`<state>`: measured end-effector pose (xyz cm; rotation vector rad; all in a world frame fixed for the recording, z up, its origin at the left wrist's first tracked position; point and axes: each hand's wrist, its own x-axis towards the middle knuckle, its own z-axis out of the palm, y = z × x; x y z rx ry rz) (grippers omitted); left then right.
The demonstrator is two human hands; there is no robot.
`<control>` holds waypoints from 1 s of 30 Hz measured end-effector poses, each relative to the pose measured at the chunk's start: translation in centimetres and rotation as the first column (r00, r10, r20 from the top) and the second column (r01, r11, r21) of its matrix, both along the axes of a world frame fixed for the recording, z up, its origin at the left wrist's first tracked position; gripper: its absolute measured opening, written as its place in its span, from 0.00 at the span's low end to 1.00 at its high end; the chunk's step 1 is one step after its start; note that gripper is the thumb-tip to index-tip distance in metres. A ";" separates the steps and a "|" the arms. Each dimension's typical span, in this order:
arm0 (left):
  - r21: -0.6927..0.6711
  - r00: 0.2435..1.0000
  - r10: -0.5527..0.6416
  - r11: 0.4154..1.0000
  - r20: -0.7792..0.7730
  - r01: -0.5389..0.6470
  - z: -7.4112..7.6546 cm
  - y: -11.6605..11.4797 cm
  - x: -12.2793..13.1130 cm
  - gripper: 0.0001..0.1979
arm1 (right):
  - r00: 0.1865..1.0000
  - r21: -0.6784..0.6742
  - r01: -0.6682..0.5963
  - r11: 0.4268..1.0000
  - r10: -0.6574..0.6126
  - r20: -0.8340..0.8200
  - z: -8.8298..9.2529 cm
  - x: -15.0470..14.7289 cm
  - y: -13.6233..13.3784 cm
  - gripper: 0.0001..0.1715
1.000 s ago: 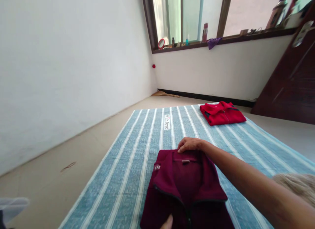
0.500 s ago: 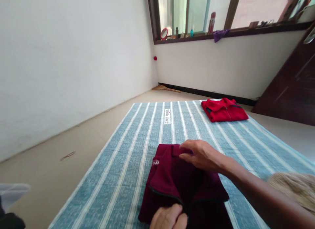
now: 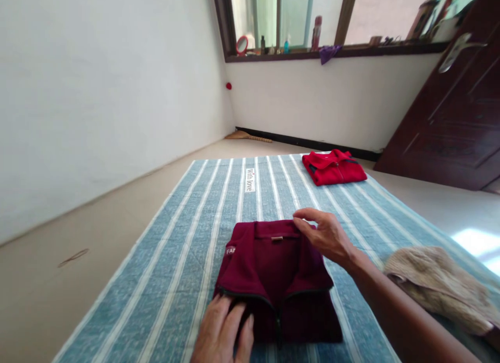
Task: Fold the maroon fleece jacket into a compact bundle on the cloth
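Observation:
A folded maroon zip-up jacket [image 3: 277, 269] lies on the striped cloth in front of me, its collar spread and a small label showing inside the neck. My left hand [image 3: 224, 332] rests at the jacket's lower left, fingers apart, with some fingertips tucked at the collar flap's edge. At the upper right corner of the collar, my right hand [image 3: 326, 235] has thumb and forefinger close together on the fabric's edge. Farther back on the cloth sits a folded red jacket [image 3: 336, 167], apart from both hands.
The blue-and-white striped cloth [image 3: 172, 248] covers the surface. A beige fuzzy garment [image 3: 433, 279] lies at the right, by my forearm. Behind are a window sill [image 3: 297, 55] with small items, a dark red door [image 3: 441, 113] and a broom [image 3: 246, 136] on the floor.
The collar now lies more open, its inside and neck label visible. My left hand has shifted left from the zipper, fingers spreading. My right hand has moved to the collar's corner. The view has turned right.

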<state>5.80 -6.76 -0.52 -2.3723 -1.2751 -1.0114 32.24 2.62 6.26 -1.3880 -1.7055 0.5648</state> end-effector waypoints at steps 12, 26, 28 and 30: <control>-0.354 0.996 0.090 0.931 -0.022 -0.092 -0.5 3.2 -0.6 0.28 | 0.938 0.211 0.149 0.966 -0.206 0.279 -7.0 -2.2 -10.4 0.28; -0.502 0.988 0.056 0.865 0.146 0.025 0.7 4.4 -0.7 0.25 | 0.784 0.349 0.106 0.931 -0.294 0.547 -7.9 -4.6 -11.8 0.49; -0.539 0.978 0.051 0.840 0.203 0.068 0.9 5.0 -0.7 0.26 | 0.783 0.364 0.105 0.925 -0.302 0.543 -8.7 -5.2 -12.0 0.50; -0.561 0.964 0.028 0.817 0.265 0.131 1.2 5.4 -0.6 0.25 | 0.781 0.371 0.122 0.921 -0.319 0.536 -9.6 -5.6 -12.0 0.50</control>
